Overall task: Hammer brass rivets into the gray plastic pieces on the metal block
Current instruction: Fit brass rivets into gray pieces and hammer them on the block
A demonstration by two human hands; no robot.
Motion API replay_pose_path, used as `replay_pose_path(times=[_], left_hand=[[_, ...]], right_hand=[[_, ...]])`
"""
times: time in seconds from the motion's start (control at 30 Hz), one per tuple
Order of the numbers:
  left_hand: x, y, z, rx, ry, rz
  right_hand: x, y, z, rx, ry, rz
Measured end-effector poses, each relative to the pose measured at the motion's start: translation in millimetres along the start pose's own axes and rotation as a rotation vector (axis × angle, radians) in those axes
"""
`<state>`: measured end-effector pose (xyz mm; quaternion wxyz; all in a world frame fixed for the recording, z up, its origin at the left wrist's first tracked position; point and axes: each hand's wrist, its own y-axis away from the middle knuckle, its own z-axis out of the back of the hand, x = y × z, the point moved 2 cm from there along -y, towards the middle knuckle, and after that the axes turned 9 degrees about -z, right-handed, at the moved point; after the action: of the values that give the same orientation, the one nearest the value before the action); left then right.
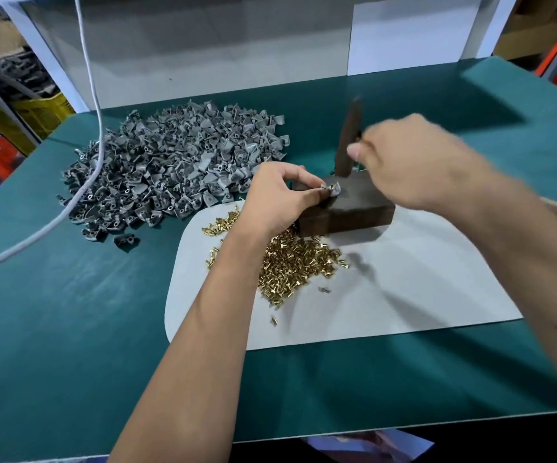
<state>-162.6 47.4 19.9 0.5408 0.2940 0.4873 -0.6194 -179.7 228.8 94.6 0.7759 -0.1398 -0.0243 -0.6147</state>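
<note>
Two bare forearms, entering from 6 o'clock and 3 o'clock. No sleeves, gloves, watch or rings visible. Left hand (278, 192) sharp, with short trimmed nails. Right hand (414, 162) blurred, thumbnail pale at its 9 o'clock edge. Small dark mark on right forearm near 4 o'clock.

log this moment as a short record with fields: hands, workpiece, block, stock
left hand: pinches a gray plastic piece on top of the metal block
right hand: grips a dark hammer, blurred, raised over the block
block: sits on a white mat
stock: brass rivets piled on the mat; heap of gray plastic pieces on the green table
</note>
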Motion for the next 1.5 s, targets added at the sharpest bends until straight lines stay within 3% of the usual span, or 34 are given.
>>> replay_pose_path(times=[0.07,0.1,0.2,0.27,0.4,0.57,0.77,0.97,1.23,1.37,1.5], left_hand=[[0.4,-0.2,0.2,0.001,-0.010,-0.005],[0.6,-0.1,0.4,-0.001,-0.010,-0.007],[-0.3,0.5,0.9,-0.004,0.003,-0.015],[-1.1,0.8,1.0,-0.004,-0.003,-0.013],[0.5,0.3,0.6,-0.013,-0.017,-0.008],[-1.5,1.5,0.3,-0.009,0.001,-0.010],[-0.7,1.5,0.1,-0.011,-0.044,0.006],[-3.0,2.3,-1.4,-0.036,0.008,0.048],[-5.4,3.7,-1.9,-0.031,0.105,0.101],[-4.6,3.9,-0.6,-0.029,0.121,0.093],[-4.5,5.0,-0.1,-0.021,0.142,0.081]], right_hand=[[2.1,4.2,2.7,-0.171,-0.138,0.014],[6.4,7.7,-0.4,-0.170,-0.152,0.028],[10.2,11.5,-19.1,0.059,0.019,0.083],[5.8,5.6,-10.1,0.080,0.093,0.071],[3.3,7.7,-1.3,-0.208,-0.091,-0.002],[9.5,12.1,-14.3,0.065,0.076,0.110],[-8.4,19.5,-14.7,0.030,-0.043,0.001],[-54.4,27.0,-17.2,-0.130,-0.202,-0.202],[-86.7,23.2,-26.5,0.139,-0.051,-0.336],[-81.4,21.8,-25.6,0.182,-0.006,-0.335],[-55.1,17.8,-11.8,-0.022,-0.117,-0.139]])
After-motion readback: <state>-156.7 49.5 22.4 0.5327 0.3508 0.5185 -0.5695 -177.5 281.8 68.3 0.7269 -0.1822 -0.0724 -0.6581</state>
